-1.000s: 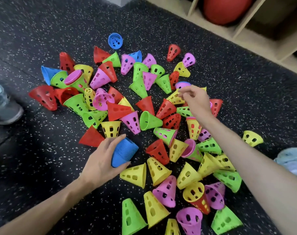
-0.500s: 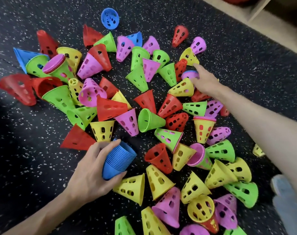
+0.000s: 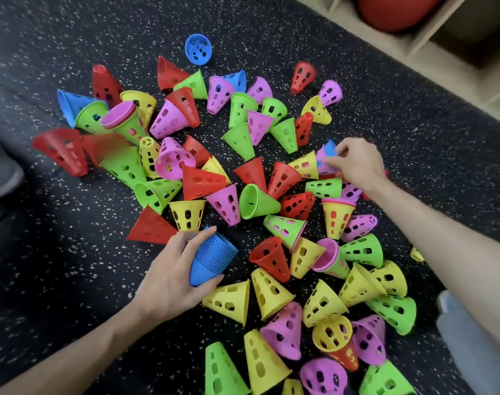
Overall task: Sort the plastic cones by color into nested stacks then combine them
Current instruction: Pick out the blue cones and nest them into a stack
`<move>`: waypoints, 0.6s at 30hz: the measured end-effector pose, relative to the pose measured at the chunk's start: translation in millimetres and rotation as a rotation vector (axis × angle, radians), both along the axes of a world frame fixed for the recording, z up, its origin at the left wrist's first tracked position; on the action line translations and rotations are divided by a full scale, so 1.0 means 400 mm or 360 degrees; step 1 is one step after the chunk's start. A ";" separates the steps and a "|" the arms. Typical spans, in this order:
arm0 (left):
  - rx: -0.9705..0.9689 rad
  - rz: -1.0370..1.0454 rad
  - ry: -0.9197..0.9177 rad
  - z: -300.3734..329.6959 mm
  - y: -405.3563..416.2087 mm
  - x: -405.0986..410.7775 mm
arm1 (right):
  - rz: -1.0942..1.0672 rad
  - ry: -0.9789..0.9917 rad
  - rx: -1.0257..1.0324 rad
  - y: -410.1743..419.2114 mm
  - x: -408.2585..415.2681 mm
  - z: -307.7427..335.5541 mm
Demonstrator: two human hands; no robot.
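The left hand grips a nested stack of blue plastic cones beside the scattered pile of coloured plastic cones; across that pile, the right hand pinches a blue plastic cone.

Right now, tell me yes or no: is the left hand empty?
No, the left hand grips a nested stack of blue cones just above the floor.
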State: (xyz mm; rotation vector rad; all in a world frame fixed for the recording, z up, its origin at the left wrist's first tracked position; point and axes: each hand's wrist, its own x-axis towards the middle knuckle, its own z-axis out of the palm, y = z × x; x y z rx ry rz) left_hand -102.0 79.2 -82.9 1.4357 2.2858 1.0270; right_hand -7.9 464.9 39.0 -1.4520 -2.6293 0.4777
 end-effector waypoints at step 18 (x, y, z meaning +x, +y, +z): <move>-0.0130 0.0222 -0.0357 0.185 -0.006 0.104 | 0.0086 0.0760 -0.0348 -0.329 0.119 0.128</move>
